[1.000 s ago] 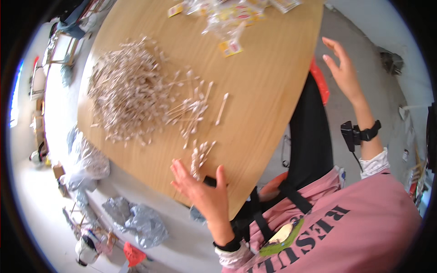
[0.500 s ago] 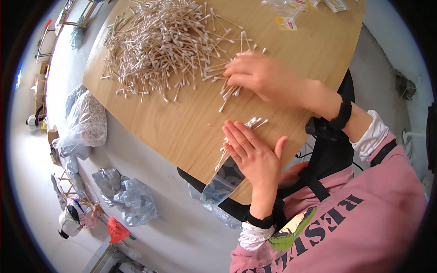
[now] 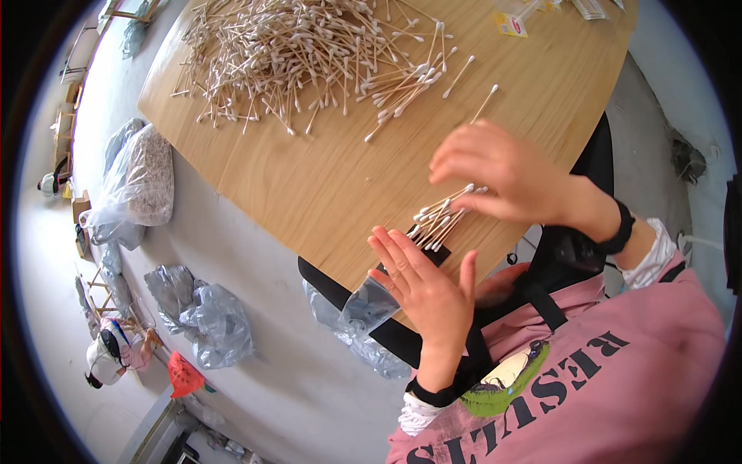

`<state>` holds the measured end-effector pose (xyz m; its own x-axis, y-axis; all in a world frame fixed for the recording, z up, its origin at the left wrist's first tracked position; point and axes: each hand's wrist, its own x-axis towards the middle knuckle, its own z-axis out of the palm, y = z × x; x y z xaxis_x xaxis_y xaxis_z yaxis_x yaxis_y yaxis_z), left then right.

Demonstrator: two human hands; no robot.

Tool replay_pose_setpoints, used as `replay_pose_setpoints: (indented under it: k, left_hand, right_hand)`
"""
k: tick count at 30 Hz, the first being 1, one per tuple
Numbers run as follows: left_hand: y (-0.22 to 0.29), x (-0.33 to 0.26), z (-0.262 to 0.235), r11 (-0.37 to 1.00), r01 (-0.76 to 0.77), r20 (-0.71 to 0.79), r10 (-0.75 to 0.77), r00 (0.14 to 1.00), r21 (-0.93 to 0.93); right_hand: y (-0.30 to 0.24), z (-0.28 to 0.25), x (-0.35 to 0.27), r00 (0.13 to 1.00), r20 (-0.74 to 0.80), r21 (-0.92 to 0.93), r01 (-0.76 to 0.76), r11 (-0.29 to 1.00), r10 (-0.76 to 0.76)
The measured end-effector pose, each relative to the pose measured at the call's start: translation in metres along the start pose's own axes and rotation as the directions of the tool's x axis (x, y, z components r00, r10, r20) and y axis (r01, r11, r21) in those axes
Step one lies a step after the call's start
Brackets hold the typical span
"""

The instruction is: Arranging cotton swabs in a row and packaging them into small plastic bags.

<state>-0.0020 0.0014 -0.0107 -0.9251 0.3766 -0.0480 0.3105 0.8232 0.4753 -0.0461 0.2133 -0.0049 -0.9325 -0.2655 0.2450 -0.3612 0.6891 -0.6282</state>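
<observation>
My left hand (image 3: 425, 290) is held with its fingers stretched out and thumb apart, over the table's near edge beside a small clear plastic bag (image 3: 369, 306). Just past its fingertips, a small bunch of cotton swabs (image 3: 437, 224) lies loosely on a dark flat piece (image 3: 438, 255). Over the far end of this bunch is my right hand (image 3: 502, 174), slightly blurred, fingers curved and thumb apart, the thumb at the swabs. One single swab (image 3: 485, 103) sticks out beyond its knuckles. A large heap of cotton swabs (image 3: 294, 54) covers the far left of the table.
The wooden table (image 3: 309, 185) has yellow-labelled clear packets (image 3: 512, 25) at its far right. A smaller swab cluster (image 3: 410, 91) lies beside the heap. On the floor stand a filled plastic bag (image 3: 147, 178) and grey bags (image 3: 209, 317). Another person (image 3: 116, 352) is at the lower left.
My right hand has drawn back from the heap's edge toward my left hand. More swabs now lie in the bunch by my left fingertips. The left hand remains stretched out.
</observation>
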Motion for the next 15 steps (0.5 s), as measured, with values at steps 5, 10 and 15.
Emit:
replay_pose_setpoints:
  k: [5, 10, 15]
  left_hand:
    - [-0.022, 0.005, -0.011, 0.987, -0.122, -0.132, 0.107, 0.985, -0.106]
    - [-0.04, 0.018, -0.029, 0.994, -0.077, -0.132, 0.066, 0.989, -0.08]
    - [-0.049, 0.024, -0.033, 0.993, -0.108, -0.152, 0.099, 0.983, -0.053]
  right_hand:
    - [-0.018, 0.018, -0.023, 0.998, 0.039, -0.006, -0.041, 0.999, 0.041]
    - [-0.014, 0.034, -0.022, 0.997, -0.032, -0.084, 0.067, 0.994, -0.07]
    - [-0.002, 0.029, -0.026, 0.992, -0.072, -0.138, 0.094, 0.986, -0.105]
